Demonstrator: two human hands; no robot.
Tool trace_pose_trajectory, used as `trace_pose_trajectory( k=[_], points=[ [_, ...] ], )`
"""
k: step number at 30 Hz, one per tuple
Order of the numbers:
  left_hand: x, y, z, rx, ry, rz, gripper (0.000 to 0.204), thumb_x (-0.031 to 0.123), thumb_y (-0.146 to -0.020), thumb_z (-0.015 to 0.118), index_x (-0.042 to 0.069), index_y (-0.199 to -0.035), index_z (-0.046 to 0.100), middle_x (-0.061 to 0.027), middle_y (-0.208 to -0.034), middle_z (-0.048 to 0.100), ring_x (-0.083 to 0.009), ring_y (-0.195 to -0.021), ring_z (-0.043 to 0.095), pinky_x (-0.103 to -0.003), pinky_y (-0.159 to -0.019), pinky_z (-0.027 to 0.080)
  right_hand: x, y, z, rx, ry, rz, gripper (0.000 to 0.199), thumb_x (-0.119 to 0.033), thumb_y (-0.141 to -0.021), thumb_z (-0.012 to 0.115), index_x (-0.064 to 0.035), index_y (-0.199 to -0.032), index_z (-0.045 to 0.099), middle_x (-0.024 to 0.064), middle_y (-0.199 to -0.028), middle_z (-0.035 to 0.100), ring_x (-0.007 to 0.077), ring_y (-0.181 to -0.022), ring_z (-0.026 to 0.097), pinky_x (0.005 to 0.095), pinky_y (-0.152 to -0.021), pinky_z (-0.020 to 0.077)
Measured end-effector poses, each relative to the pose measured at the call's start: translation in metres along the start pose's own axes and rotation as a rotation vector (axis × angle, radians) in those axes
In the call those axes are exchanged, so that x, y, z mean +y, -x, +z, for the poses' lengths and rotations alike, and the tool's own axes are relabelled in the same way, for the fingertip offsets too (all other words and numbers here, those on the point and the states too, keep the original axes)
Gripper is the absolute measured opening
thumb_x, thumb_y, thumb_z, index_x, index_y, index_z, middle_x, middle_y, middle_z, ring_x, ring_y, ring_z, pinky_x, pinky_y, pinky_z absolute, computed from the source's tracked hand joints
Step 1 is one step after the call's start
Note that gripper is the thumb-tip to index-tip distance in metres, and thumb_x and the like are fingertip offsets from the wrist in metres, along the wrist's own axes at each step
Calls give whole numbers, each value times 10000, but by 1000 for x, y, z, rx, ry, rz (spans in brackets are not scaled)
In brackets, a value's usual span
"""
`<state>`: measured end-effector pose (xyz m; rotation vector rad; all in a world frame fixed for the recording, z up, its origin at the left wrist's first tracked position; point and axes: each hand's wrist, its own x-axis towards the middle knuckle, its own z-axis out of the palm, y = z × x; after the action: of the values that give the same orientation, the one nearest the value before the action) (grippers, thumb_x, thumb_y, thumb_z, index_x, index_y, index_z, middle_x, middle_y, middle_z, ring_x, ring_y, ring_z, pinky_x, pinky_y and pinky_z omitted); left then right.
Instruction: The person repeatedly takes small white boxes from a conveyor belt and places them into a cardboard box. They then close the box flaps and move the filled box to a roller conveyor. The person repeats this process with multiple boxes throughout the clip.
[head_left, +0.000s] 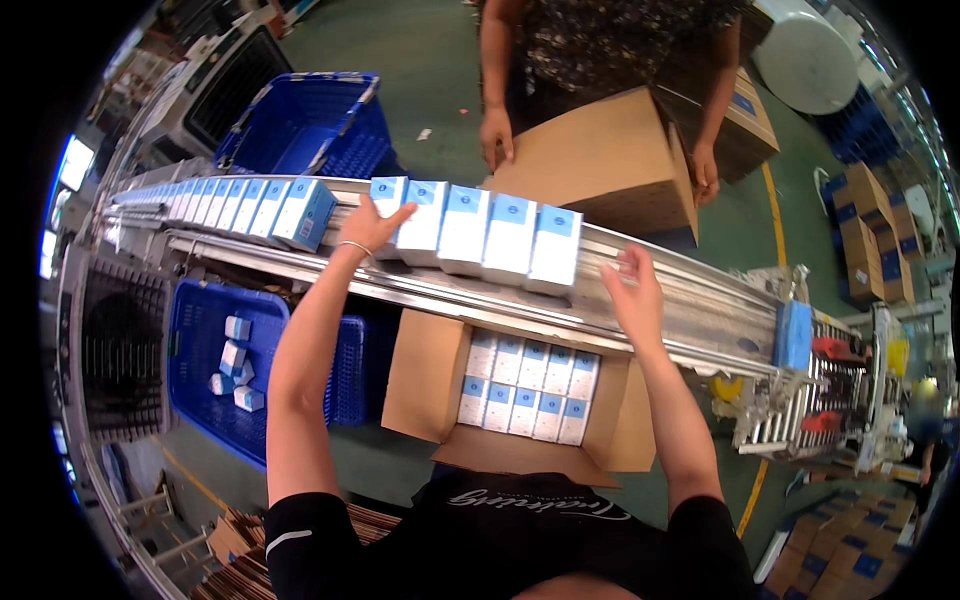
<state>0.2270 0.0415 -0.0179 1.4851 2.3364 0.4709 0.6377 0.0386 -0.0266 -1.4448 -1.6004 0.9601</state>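
Observation:
A row of several white and blue cartons (464, 228) stands upright on the metal conveyor (680, 295) in front of me. My left hand (370, 228) is at the row's left end, its thumb across the leftmost carton (388, 190) and its fingers along that carton's side. Right of the row, my right hand (636, 298) is raised over the conveyor with fingers apart, holding nothing and touching no carton. Below, nearest my body, an open cardboard box (428, 375) contains two rows of similar cartons, packed side by side.
More cartons (250, 208) line the conveyor at left. A blue basket (185, 370) with a few loose cartons sits below them; another blue basket (300, 120) is beyond the conveyor. Across from me, a person's hands (497, 135) touch a large cardboard box (590, 150). Rollers (770, 430) stand at right.

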Motion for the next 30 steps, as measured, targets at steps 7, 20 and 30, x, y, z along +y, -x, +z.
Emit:
trace_pose_trajectory(
  k=[7,20,30],
  points=[
    [78,43,40,-62,235,231,923,667,-669,626,-124,-1094,414,-296,-915,611,-406,-867,615,-413,-749,486,11,-31,-11,-109,-67,187,687,-339,-638,798,39,-1115,479,167,-1040,607,243,-954,596,326,-829,456],
    [1,290,170,-558,-73,74,960,515,-755,650,-159,-1263,193,-324,-969,583,-442,-911,591,-435,-792,490,49,211,-54,-142,330,168,867,-291,-676,778,78,-1300,303,246,-1130,528,352,-1020,552,386,-868,448],
    [2,288,255,-961,-643,388,200,134,-840,531,61,-933,693,-120,-1048,650,-261,-979,629,-331,-793,512,175,216,17,-1080,1270,60,187,-82,-796,534,7,-876,678,166,-934,657,291,-861,652,385,-683,532]
  ],
)
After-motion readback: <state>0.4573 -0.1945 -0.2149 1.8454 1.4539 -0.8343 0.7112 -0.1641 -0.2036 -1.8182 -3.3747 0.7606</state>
